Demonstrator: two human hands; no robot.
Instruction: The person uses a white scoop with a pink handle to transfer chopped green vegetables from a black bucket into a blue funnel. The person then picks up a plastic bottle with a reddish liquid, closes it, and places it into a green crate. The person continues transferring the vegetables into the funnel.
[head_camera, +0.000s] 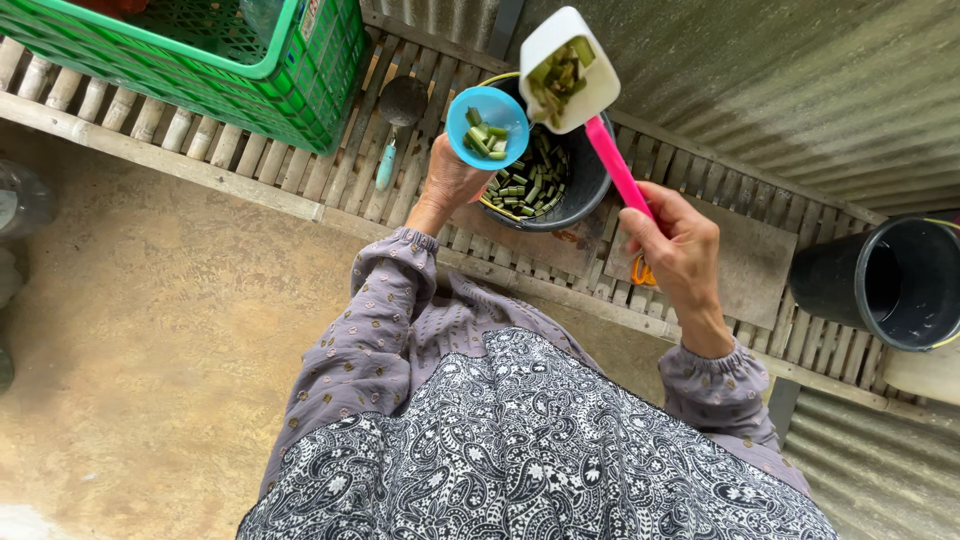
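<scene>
The person stands over a low bench made of wooden slats (300, 190). Both arms reach forward and up from loose purple sleeves.

The left hand (450, 180) is lifted in front of the body, with the wrist bent back. Its fingers are closed around the bottom of a small blue cup (487, 127). The cup's open mouth faces up toward the camera. A few short green stem pieces (484, 138) lie inside it.

The right hand (680, 245) is raised too, a bit further out to the side. It is closed around the lower end of a long pink handle (618, 170). The handle runs in a slanted line, from the hand up and to the left. At its top end sits a white scoop (568, 68) with a squarish bowl. The scoop holds more cut green pieces. Its lower edge is just beside the rim of the blue cup, maybe touching it.

Right under the cup and the scoop stands a dark bucket (575, 190) on the bench. It has many chopped green stems in it.

Near the left hand, a dark ladle with a light blue handle (395, 125) lies on the slats. A green plastic crate (220, 70) sits at the far left of the bench. Another black bucket (885, 285) stands well apart on the right. Something orange (640, 270) peeks out behind the right hand, but I cannot tell what it is.
</scene>
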